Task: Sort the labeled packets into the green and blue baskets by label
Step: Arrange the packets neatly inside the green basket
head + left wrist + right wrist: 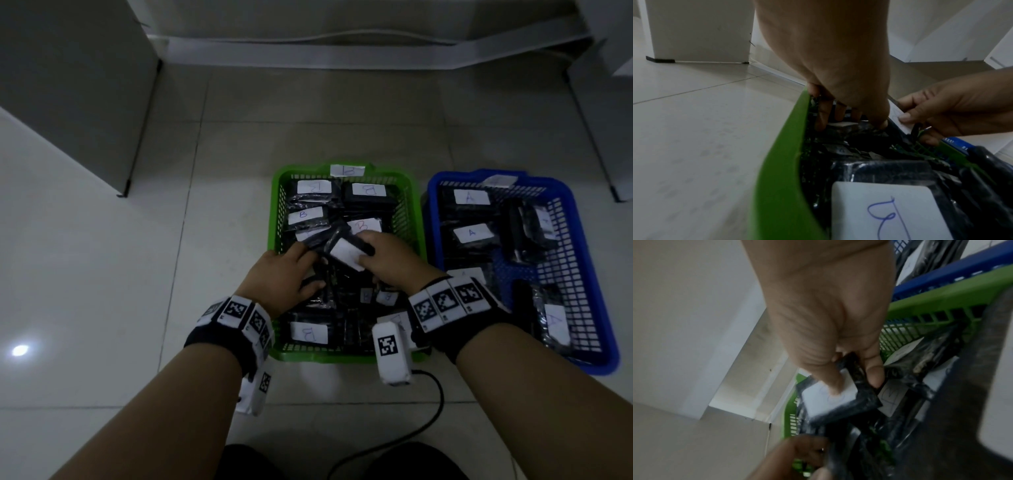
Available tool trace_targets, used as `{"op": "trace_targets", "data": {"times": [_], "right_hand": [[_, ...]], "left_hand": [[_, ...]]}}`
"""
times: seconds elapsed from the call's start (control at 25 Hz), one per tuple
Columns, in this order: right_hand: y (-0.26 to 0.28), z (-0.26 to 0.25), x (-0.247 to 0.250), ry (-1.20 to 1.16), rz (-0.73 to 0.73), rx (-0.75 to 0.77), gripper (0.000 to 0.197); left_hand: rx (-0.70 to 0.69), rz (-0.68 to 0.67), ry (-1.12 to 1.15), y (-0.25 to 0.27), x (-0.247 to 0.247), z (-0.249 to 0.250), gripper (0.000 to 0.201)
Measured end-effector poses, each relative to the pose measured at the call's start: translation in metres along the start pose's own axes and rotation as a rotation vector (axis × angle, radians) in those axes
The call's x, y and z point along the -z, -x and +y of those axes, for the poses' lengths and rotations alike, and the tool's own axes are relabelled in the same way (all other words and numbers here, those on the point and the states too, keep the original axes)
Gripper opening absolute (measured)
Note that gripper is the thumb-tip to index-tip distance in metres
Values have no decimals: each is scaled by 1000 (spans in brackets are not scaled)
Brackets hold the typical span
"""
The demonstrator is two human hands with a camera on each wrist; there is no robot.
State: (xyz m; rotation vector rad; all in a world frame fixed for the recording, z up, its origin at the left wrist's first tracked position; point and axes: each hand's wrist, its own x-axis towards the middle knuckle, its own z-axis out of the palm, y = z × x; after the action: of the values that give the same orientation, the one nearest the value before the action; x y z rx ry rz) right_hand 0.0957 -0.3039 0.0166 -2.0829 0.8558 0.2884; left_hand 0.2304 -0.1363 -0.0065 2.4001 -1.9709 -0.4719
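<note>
The green basket (275,212) holds black packets with white B labels. To its right, the blue basket (582,240) holds packets labeled A. Both hands are over the green basket. My right hand (387,260) pinches a black packet (344,251) by its edge and holds it tilted above the pile, thumb pressing on its white label (822,400). The letter on that label is too faint to read. My left hand (284,274) reaches in by the basket's left wall, its fingers (824,116) curled down around a black packet (838,451) in the pile.
The baskets stand side by side on a pale tiled floor (102,274). A grey cabinet (78,85) stands at the back left and another cabinet's leg (613,192) at the right. A black cable (435,407) runs across the floor near my knees.
</note>
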Motion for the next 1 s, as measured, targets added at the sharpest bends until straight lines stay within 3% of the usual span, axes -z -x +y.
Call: {"op": "trace_targets", "data": {"times": [0.12, 0.2, 0.28, 0.4, 0.52, 0.76, 0.84, 0.92, 1.0], "right_hand": [[1, -1, 2, 29, -54, -38, 17], [4, -4, -8, -147, -187, -115, 18], [3, -5, -23, -320, -274, -199, 21], [1, -6, -47, -443, -211, -214, 25], [-1, -6, -44, -329, -171, -194, 25], [-1, -22, -3, 209, -471, -50, 31], [-6, -28, -5, 325, -443, 34, 40], [-10, -28, -13, 328, -285, 114, 41], [-10, -23, -22, 214, -141, 93, 35]], "left_hand": [[60, -55, 178, -3, -1, 1, 37], [136, -65, 308, -3, -1, -3, 29], [131, -5, 278, 0, 3, -4, 26], [81, 154, 38, 3, 3, -10, 22], [110, 157, -18, 8, 1, -16, 37], [99, 157, -26, 10, -6, -18, 45], [96, 149, -14, 11, -9, -18, 43], [86, 161, -34, 13, -11, -19, 37], [82, 170, -67, 15, -11, -19, 39]]}}
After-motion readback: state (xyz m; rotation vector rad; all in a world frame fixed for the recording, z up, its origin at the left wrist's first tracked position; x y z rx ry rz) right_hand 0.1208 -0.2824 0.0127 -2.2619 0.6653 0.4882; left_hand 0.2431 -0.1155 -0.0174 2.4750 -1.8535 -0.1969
